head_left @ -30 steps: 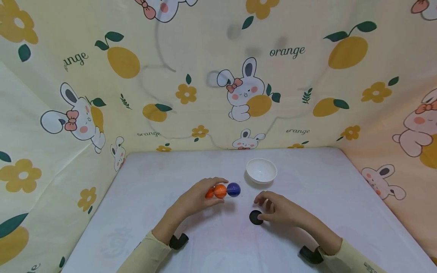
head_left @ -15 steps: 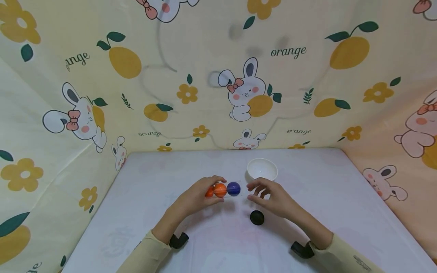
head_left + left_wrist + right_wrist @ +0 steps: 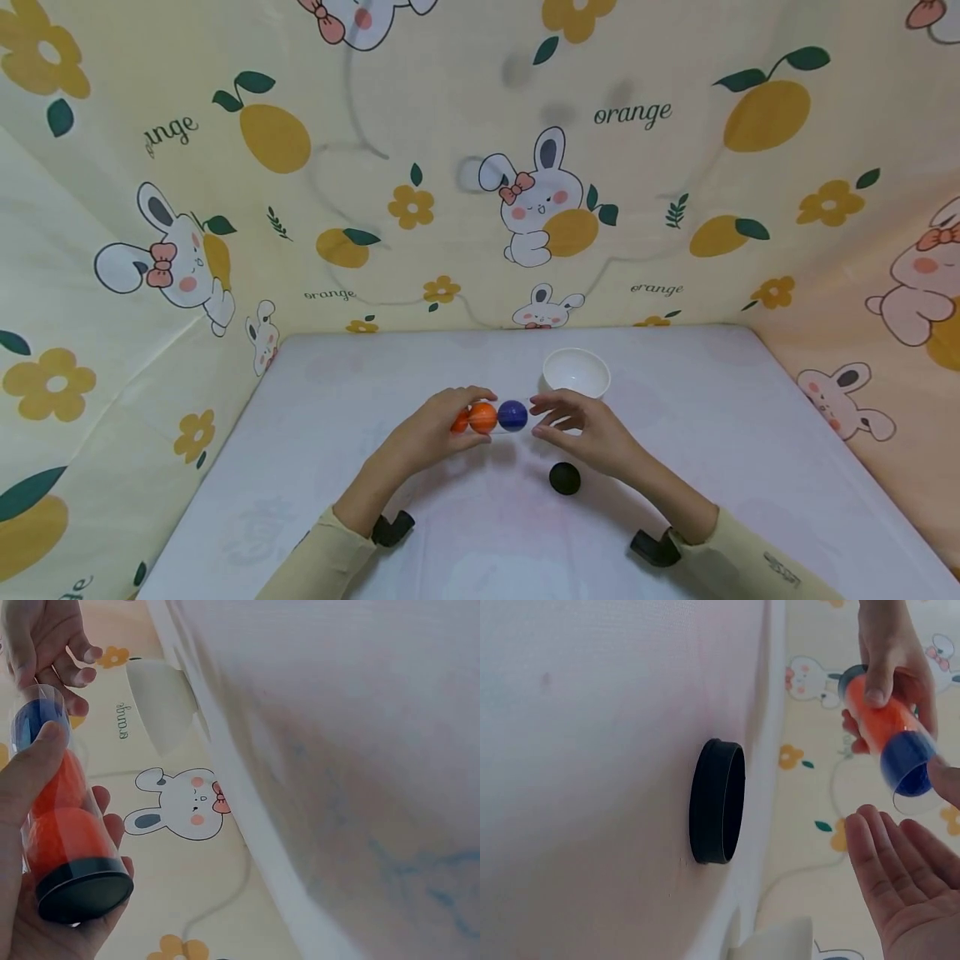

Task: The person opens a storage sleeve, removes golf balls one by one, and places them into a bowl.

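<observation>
My left hand (image 3: pixel 435 432) grips a clear plastic tube (image 3: pixel 75 806) lying on its side in the air. Inside it are two orange balls (image 3: pixel 483 418) and a blue ball (image 3: pixel 513 416), the blue one nearest the uncapped end. A black cap (image 3: pixel 85 891) closes the tube's other end, as the left wrist view shows. My right hand (image 3: pixel 596 429) is by the uncapped end with fingers spread and thumb apart, holding nothing; whether the thumb touches the rim is unclear. Below it, a loose round black lid (image 3: pixel 718 802) lies on the table.
A white bowl (image 3: pixel 576 372) stands behind my right hand, partly covered by it. The table (image 3: pixel 480 542) has a pale cloth on it. A printed curtain (image 3: pixel 450 242) with rabbits and oranges closes off the back and both sides.
My right hand has left the black lid and moved up and left to the tube's uncapped end. The lid stays on the table. My left hand and the tube have barely moved.
</observation>
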Available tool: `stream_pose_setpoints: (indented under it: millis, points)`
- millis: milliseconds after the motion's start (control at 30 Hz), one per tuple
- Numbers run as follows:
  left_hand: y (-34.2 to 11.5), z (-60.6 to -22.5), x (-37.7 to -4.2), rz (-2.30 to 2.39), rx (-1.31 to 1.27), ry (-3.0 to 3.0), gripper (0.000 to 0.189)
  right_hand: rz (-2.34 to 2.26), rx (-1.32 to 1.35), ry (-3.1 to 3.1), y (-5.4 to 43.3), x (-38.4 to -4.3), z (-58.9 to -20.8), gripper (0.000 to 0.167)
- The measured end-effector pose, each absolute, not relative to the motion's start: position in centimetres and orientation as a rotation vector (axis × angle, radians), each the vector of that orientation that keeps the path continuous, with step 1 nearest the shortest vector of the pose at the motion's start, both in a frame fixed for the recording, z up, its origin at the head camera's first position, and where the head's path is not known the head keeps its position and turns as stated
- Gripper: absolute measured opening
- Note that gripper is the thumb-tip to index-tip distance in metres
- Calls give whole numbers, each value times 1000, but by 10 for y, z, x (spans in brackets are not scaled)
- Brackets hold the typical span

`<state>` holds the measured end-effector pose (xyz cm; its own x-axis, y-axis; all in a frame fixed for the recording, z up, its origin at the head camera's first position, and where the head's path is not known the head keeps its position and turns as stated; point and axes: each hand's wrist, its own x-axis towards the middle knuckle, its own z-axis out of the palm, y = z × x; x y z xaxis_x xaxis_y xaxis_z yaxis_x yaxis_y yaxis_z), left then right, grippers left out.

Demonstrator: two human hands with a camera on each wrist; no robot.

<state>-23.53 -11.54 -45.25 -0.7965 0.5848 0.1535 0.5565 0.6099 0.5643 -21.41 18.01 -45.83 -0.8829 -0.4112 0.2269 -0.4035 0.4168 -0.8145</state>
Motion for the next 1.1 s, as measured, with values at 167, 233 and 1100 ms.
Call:
stream_pose_setpoints:
  millis: [167,233,1100]
  points:
    - [-116,-451,-234,920,1024,2806,59,-1543,-766,2607,177,-215,-458,45]
    - [-116,-450,-234,915,1034,2817,59,-1549,-764,2598,177,-215,-458,47]
    - [-123,-443,-231,787,1206,3005,61,-1598,-733,2542,170,-218,-464,51]
